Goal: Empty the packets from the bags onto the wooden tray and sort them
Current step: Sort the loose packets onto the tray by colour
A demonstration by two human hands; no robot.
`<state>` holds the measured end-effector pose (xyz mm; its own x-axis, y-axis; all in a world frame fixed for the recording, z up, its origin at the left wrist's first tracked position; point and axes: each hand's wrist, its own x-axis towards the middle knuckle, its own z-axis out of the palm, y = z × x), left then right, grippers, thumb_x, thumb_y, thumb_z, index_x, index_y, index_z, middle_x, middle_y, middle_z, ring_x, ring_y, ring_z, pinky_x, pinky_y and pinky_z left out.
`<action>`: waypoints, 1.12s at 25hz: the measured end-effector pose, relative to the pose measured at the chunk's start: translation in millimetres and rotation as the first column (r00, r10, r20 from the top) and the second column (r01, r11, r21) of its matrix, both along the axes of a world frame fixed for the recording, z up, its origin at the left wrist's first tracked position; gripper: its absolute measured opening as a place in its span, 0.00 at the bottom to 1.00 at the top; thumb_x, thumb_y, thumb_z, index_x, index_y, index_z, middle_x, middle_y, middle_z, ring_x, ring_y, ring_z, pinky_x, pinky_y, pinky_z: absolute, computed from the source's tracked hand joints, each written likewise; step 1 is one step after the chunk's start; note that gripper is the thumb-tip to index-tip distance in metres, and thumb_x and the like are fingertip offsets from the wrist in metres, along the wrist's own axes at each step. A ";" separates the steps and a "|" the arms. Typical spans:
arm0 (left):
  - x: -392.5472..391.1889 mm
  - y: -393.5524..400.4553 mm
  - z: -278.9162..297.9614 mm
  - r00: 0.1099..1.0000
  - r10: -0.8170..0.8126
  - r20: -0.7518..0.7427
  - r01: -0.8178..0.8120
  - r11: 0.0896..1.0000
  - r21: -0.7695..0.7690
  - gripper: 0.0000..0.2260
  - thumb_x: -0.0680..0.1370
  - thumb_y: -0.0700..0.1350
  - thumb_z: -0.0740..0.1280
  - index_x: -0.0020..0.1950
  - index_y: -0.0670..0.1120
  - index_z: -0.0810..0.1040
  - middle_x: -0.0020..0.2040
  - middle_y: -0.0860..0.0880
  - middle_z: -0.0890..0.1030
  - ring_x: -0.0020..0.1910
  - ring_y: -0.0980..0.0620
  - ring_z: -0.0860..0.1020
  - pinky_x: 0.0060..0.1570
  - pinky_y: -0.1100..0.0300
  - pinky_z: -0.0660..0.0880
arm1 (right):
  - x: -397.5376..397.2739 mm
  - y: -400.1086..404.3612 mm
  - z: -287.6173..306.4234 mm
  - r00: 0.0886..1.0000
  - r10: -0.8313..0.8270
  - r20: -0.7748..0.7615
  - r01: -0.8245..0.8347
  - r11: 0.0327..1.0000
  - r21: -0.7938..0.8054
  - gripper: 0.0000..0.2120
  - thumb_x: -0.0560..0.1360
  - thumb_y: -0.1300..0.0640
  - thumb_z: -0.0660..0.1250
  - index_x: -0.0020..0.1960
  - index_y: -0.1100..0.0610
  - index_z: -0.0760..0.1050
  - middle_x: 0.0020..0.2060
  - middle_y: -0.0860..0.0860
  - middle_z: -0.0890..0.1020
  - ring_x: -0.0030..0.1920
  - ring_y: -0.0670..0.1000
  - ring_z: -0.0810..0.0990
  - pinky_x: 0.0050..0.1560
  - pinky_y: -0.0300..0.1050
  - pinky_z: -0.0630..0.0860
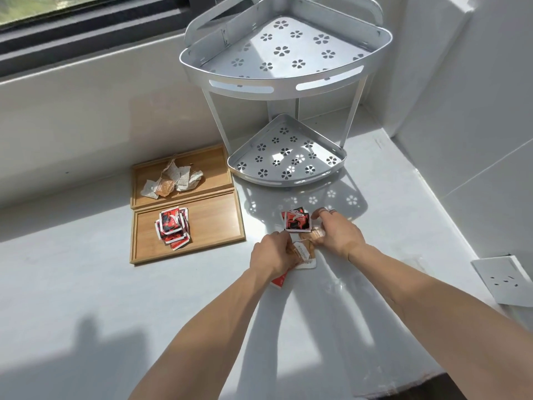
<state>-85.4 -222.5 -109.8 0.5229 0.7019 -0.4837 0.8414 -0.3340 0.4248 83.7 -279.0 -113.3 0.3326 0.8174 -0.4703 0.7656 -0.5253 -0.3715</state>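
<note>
left hand [269, 255] pinching orange packet [305, 252]; right hand [337, 235] pinching red packet [298, 221]

I see a white counter [86, 284] with sun and shadows on it. A white metal corner rack [284, 90] stands at the back, near the corner of the wall. It has two shelves, one high and one low, and both have little flower holes. The flower shapes show as light spots on the counter. A dark window frame [86, 27] runs along the top left. A white wall socket [504, 280] sits at the right edge.
</note>
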 end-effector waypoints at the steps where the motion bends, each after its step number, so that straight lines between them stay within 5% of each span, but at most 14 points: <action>1: -1.0 0.9 1.2 0.999 0.029 0.019 -0.028 0.999 -0.042 0.09 0.71 0.48 0.71 0.44 0.48 0.71 0.46 0.47 0.80 0.43 0.45 0.77 0.35 0.57 0.68 | 1.8 -0.5 -1.2 0.998 -0.048 -0.037 0.047 0.999 -0.011 0.29 0.69 0.53 0.76 0.67 0.51 0.68 0.54 0.53 0.77 0.54 0.56 0.78 0.51 0.51 0.77; 5: -4.7 5.8 6.6 0.995 0.076 0.070 -0.068 0.992 -0.110 0.09 0.70 0.46 0.72 0.45 0.49 0.73 0.45 0.47 0.80 0.42 0.46 0.77 0.34 0.58 0.71 | 7.4 -5.7 -6.2 0.974 -0.156 -0.166 0.157 0.988 -0.011 0.24 0.69 0.65 0.73 0.63 0.56 0.73 0.44 0.50 0.76 0.45 0.52 0.76 0.41 0.43 0.71; 10: 2.7 6.2 7.0 0.998 0.033 0.045 -0.025 0.987 -0.162 0.25 0.70 0.47 0.74 0.67 0.51 0.75 0.58 0.46 0.81 0.54 0.44 0.80 0.51 0.53 0.78 | 18.0 -22.8 -4.9 0.962 -0.233 -0.140 0.234 0.972 -0.011 0.11 0.70 0.68 0.65 0.46 0.54 0.80 0.40 0.50 0.80 0.47 0.54 0.80 0.45 0.46 0.76; 15: 14.7 -12.2 7.6 0.983 -0.156 -0.097 0.157 0.988 0.008 0.18 0.72 0.47 0.69 0.63 0.51 0.77 0.58 0.47 0.82 0.56 0.43 0.80 0.51 0.55 0.75 | 27.9 -35.8 -2.1 0.945 -0.322 -0.060 0.323 0.947 0.007 0.12 0.69 0.64 0.64 0.32 0.50 0.73 0.43 0.53 0.82 0.44 0.56 0.81 0.46 0.50 0.80; 23: 14.6 -25.0 10.4 0.987 -0.150 -0.052 0.154 0.984 0.091 0.13 0.72 0.45 0.69 0.55 0.47 0.77 0.58 0.47 0.73 0.56 0.45 0.75 0.50 0.53 0.76 | 21.8 -45.3 11.1 0.916 -0.380 -0.132 0.384 0.923 0.010 0.08 0.71 0.62 0.64 0.40 0.48 0.73 0.43 0.51 0.83 0.47 0.55 0.79 0.44 0.46 0.73; 28: 1.5 -40.4 22.2 0.998 -0.056 0.010 0.056 0.997 0.058 0.10 0.71 0.50 0.60 0.50 0.49 0.72 0.44 0.47 0.80 0.36 0.42 0.79 0.37 0.54 0.78 | 6.8 -53.8 26.1 0.924 -0.358 -0.137 0.366 0.930 0.038 0.13 0.72 0.60 0.64 0.53 0.50 0.81 0.47 0.52 0.84 0.47 0.55 0.82 0.47 0.47 0.79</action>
